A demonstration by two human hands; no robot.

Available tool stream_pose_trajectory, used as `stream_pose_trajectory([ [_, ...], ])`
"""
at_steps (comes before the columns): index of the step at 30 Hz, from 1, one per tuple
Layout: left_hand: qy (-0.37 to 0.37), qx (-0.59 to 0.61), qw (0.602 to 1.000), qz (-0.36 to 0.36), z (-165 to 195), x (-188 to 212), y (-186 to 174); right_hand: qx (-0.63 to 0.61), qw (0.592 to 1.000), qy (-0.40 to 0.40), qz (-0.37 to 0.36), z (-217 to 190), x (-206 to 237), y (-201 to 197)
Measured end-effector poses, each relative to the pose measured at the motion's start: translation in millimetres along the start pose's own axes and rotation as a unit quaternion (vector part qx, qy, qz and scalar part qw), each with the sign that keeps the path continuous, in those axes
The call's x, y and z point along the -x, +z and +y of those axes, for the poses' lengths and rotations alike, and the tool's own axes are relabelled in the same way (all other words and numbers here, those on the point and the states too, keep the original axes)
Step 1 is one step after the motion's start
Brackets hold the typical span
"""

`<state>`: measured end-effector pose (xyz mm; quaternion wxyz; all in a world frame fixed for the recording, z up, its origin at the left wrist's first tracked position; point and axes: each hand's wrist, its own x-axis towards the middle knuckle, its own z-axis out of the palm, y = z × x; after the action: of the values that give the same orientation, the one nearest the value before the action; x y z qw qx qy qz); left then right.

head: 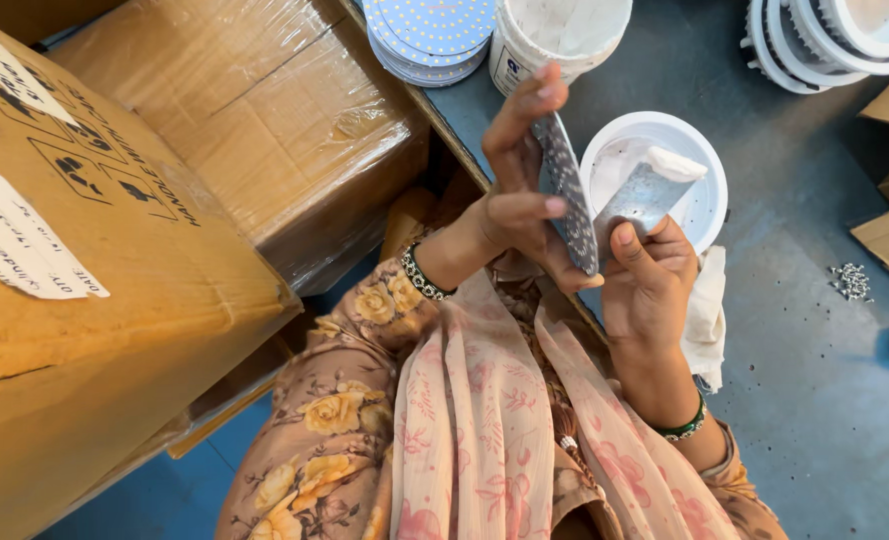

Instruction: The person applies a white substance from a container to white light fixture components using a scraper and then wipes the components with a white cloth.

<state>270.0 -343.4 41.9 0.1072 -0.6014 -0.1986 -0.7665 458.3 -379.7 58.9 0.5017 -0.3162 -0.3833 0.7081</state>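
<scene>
My left hand point(520, 190) holds a thin round disc point(568, 190) studded with small dots, turned edge-on, fingers at its top and thumb on its lower face. My right hand point(650, 275) grips a flat metal spatula point(647, 190) whose blade carries a lump of white paste; the blade rests against the disc's far side. Right behind both sits an open white round housing point(710, 195) on the blue-grey table.
A stack of dotted discs point(430, 35) and a white paste tub point(555, 35) stand at the back. More white housings point(835, 40) are stacked at the back right. Small screws point(852, 280) lie at right. Large cardboard boxes point(115, 230) fill the left. A cloth point(707, 310) hangs by my right wrist.
</scene>
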Motion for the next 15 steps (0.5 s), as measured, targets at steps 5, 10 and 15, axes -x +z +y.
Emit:
stream_pose_trajectory([
  [5, 0.067, 0.03, 0.996, -0.057, -12, -5, -8, -0.016, 0.999, 0.052, -0.009, 2, -5, -9],
  [10, 0.104, 0.022, 0.984, -0.143, -15, -17, -16, 0.001, 0.999, 0.04, -0.033, -1, -12, -16],
  [15, 0.018, 0.065, 0.997, -0.032, -13, -10, -3, 0.015, 0.998, -0.064, -0.026, -7, -18, -18],
])
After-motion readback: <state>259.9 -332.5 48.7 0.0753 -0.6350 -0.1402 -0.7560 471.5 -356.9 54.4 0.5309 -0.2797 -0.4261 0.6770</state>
